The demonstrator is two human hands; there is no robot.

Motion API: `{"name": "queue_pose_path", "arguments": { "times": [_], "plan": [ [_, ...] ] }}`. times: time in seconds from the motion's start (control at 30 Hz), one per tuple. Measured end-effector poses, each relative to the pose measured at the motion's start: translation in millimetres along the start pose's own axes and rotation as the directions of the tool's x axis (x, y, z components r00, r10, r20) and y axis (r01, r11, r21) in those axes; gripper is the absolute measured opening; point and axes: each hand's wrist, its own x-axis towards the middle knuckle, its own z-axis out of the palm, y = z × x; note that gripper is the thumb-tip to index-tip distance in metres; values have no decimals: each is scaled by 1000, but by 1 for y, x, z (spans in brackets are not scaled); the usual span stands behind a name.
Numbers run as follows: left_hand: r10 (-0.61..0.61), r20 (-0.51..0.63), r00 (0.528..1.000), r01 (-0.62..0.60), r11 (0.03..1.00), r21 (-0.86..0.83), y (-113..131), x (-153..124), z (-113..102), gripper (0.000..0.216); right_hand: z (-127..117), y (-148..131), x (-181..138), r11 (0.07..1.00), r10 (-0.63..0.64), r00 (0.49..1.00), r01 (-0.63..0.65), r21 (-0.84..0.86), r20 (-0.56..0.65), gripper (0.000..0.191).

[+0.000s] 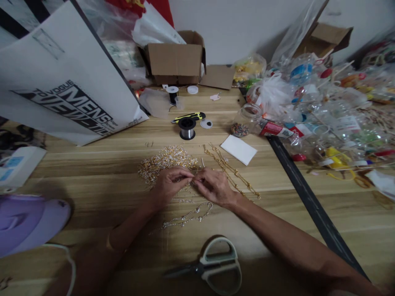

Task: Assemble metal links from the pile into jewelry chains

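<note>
My left hand (173,183) and my right hand (214,186) meet fingertip to fingertip over the wooden table. Both are closed in a pinch, and whatever lies between the fingers is too small to make out. Just behind my left hand spreads a pile of gold and silver jewelry pieces (166,158). Gold chains (226,166) lie stretched out beyond my right hand. Nearer to me, a silver chain (197,211) rests in a loose loop below both hands. Scissors (212,267) with pale handles lie at the front, blades pointing left.
Behind the pile are a wire spool (187,129), a yellow-black utility knife (191,117) and a jar of beads (243,121). A white card (238,149) lies right of them. Plastic bottles (333,119) crowd the right; a white bag (70,78) and purple iron (31,224) stand left.
</note>
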Motion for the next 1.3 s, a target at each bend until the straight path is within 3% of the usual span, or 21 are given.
{"name": "queue_pose_path", "arguments": {
  "times": [0.27,0.67,1.0,1.3],
  "plan": [
    [47,6,999,-47,999,14,-2,0,0,4,0,0,0,1000,1,1000,-1,-4,3,6],
    [-31,6,999,31,999,-23,-1,0,0,5,0,1,-1,1000,-1,1000,1,-8,6,6],
    [-2,24,1000,1,1000,32,-4,0,-2,7,1,3,-3,1000,14,1000,-14,-7,7,5],
    [-120,15,993,120,993,-4,-1,0,-2,7,2,4,-4,1000,7,1000,-7,-1,-2,5]
  ]
}}
